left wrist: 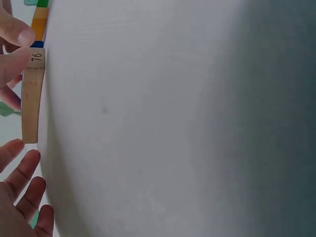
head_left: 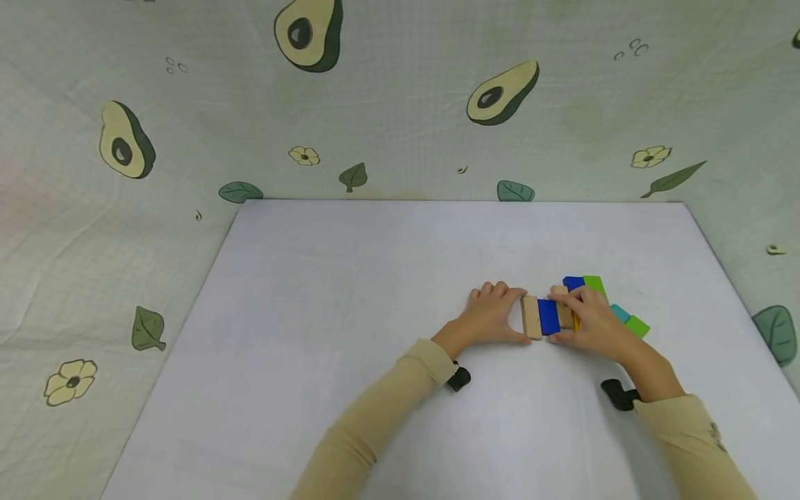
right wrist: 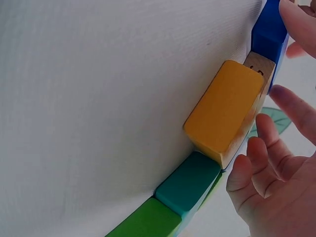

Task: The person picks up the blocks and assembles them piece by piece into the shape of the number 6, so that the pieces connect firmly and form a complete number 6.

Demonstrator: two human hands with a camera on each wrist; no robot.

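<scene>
In the head view, my left hand (head_left: pixel 490 316) holds a plain wooden block (head_left: pixel 531 319) between thumb and index finger at its ends. A printed number shows on this wooden block (left wrist: pixel 32 106) in the left wrist view. Right beside it lies a blue block (head_left: pixel 548 318); my right hand (head_left: pixel 594 321) pinches its ends between thumb and index finger. Under that hand sit another wooden block (head_left: pixel 564 318) and a yellow-orange block (right wrist: pixel 227 106), partly hidden in the head view. The other fingers of my right hand (right wrist: pixel 276 182) are spread beside the row.
Behind and right of my right hand lie another blue block (head_left: pixel 573 282), a green block (head_left: pixel 596 285), a teal block (head_left: pixel 620 313) and a second green block (head_left: pixel 637 326). They stand on a white table (head_left: pixel 350 292), backed by an avocado-print cloth (head_left: pixel 400 104).
</scene>
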